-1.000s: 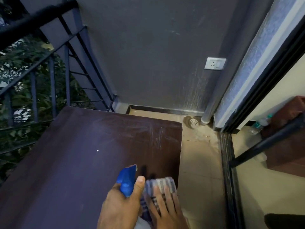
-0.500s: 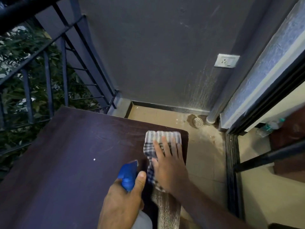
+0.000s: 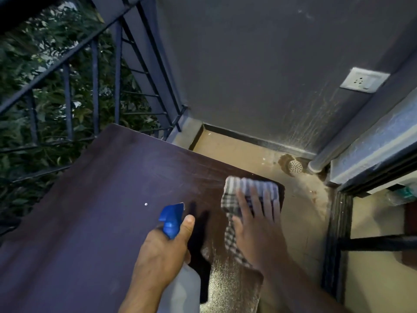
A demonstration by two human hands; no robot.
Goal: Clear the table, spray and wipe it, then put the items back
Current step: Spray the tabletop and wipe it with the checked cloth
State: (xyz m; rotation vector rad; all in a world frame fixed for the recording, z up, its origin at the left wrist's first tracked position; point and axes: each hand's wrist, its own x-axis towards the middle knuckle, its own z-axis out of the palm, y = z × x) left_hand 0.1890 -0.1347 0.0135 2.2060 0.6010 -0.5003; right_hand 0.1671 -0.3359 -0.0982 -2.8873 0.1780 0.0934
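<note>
Our right hand (image 3: 255, 224) lies flat on the cloth (image 3: 250, 195) at the table (image 3: 90, 222) corner; left hand (image 3: 162, 251) grips the sprayer (image 3: 172, 219); damp streaks, seemingly, want overlapping passes.

A home balcony: metal railing (image 3: 94, 71) over foliage, floor drain (image 3: 295, 166), wall socket (image 3: 364, 80), sliding-door frame (image 3: 336, 240).

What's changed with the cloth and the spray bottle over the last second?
The right hand pushed the checked cloth away along the table, from the near edge to the far right corner. The left hand kept its grip on the spray bottle, nozzle pointing forward.
</note>
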